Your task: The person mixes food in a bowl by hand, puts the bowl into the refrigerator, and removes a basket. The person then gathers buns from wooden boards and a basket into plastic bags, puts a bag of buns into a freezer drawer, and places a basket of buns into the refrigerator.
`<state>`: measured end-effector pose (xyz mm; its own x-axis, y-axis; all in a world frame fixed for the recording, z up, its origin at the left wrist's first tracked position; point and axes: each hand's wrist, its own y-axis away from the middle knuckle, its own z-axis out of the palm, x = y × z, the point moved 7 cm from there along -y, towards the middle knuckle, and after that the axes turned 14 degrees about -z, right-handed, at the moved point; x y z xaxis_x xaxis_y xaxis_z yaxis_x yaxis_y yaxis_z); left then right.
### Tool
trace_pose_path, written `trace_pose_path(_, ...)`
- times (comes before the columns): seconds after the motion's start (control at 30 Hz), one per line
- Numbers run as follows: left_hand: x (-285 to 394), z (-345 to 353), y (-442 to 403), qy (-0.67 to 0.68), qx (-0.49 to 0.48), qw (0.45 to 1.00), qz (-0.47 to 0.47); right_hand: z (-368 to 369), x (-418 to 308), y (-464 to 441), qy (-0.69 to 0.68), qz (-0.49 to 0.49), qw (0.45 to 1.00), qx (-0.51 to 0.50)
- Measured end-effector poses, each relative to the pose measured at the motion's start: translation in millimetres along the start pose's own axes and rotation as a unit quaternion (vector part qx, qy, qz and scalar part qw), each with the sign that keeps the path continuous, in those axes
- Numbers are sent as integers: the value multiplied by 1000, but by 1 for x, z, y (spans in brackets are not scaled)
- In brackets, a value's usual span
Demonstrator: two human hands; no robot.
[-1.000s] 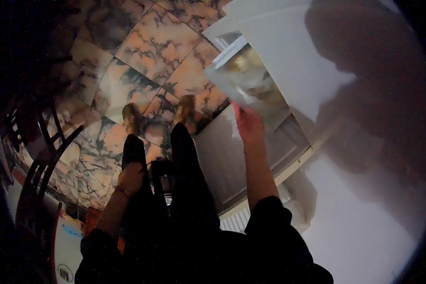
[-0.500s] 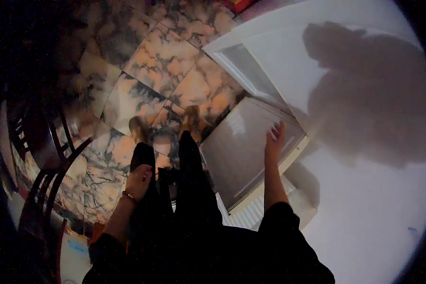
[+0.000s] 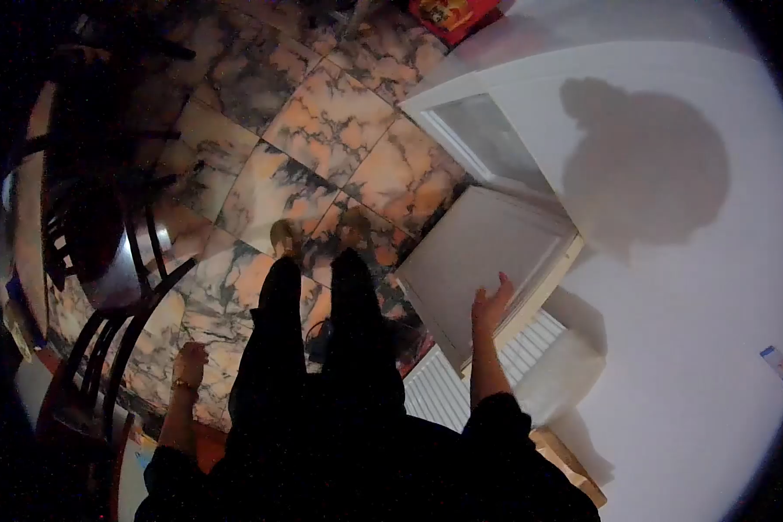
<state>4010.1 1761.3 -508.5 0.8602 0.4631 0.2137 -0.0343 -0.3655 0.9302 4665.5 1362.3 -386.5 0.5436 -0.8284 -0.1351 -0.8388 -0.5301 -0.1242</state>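
Note:
My right hand is open, its fingers apart, in front of a pale flat panel with a raised border. Whether it touches the panel I cannot tell; nothing is in its grasp. My left hand, with a bracelet at the wrist, hangs beside my left leg with its fingers loosely curled. It shows no object and is nearest to the dark wooden chair.
Marble-patterned tiles cover the floor around my feet. A ribbed white radiator is below the panel, against the white wall that bears my shadow. A red bag lies at the far end.
My left hand has swung outward from my thigh to the left. My right hand has shifted slightly down and left in view. The camera has moved, showing more of the chairs and the red bag.

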Motion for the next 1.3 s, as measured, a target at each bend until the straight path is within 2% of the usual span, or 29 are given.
trace_pose_path(0.03,-14,0,6,-8,9,999,-35,20,-14,-33,-63,-35,997,-21)
trace_pose_path(0.07,-29,6,14,24,-7,998,-62,72,27,-58,-238,89,965,-68)
trace_pose_path(0.13,-61,26,23,172,-86,976,-106,138,67,-113,-441,189,875,-60)
trace_pose_path(0.2,-93,59,29,328,-191,915,-138,167,74,-181,-539,235,808,-29)
trace_pose_path(0.23,-83,74,48,373,-190,878,-230,182,78,-214,-583,258,770,-12)
trace_pose_path(0.27,-68,90,62,416,-187,832,-317,190,77,-245,-600,250,760,-5)
trace_pose_path(0.33,-87,106,65,454,-177,776,-402,182,66,-287,-584,174,793,2)
trace_pose_path(0.4,-116,115,64,436,-198,794,-374,172,50,-313,-571,147,808,14)
trace_pose_path(0.47,-103,118,68,418,-191,821,-338,177,44,-323,-607,210,765,41)
trace_pose_path(0.53,-57,120,91,394,-158,861,-281,201,74,-322,-639,271,717,65)
trace_pose_path(0.57,-32,119,94,385,-140,878,-245,216,110,-340,-564,134,814,40)
trace_pose_path(0.63,-6,113,90,372,-119,895,-216,225,121,-352,-470,-4,883,14)
trace_pose_path(0.67,-2,110,92,387,-107,890,-216,223,121,-345,-484,-17,875,1)
trace_pose_path(0.73,-23,105,84,404,-80,886,-213,234,140,-333,-388,51,918,-66)
trace_pose_path(0.8,-68,114,61,374,-178,870,-269,207,146,-305,-160,-3,980,-118)
trace_pose_path(0.83,-40,117,68,306,-144,909,-245,163,128,-272,-55,-136,983,-108)
trace_pose_path(0.87,-12,118,73,235,-109,940,-222,127,115,-232,-15,-137,984,-109)
trace_pose_path(0.9,-9,120,78,224,-112,942,-223,87,103,-200,57,-188,978,-64)
trace_pose_path(0.93,-6,122,82,212,-114,944,-223,37,79,-171,121,-156,979,-59)
trace_pose_path(0.97,-25,131,77,429,-269,820,-265,6,98,-135,67,-80,995,0)
trace_pose_path(1.0,-10,125,90,360,-194,882,-234,-24,118,-97,5,-11,997,71)
trace_pose_path(1.03,10,116,104,284,-114,930,-202,-44,137,-55,130,31,989,62)
trace_pose_path(1.07,8,107,109,293,-101,930,-197,-47,180,5,119,134,981,77)
trace_pose_path(1.1,2,105,111,308,-118,922,-202,-49,181,44,15,402,915,-13)
trace_pose_path(1.13,-2,104,115,323,-135,914,-204,-27,208,105,-183,584,789,-48)
trace_pose_path(1.17,-3,98,121,332,-127,913,-199,5,230,173,-360,715,593,-86)
trace_pose_path(1.23,-10,90,130,350,-128,901,-223,35,219,181,-476,548,672,-149)
trace_pose_path(1.3,-19,79,141,357,-106,901,-220,36,199,170,-463,586,655,-120)
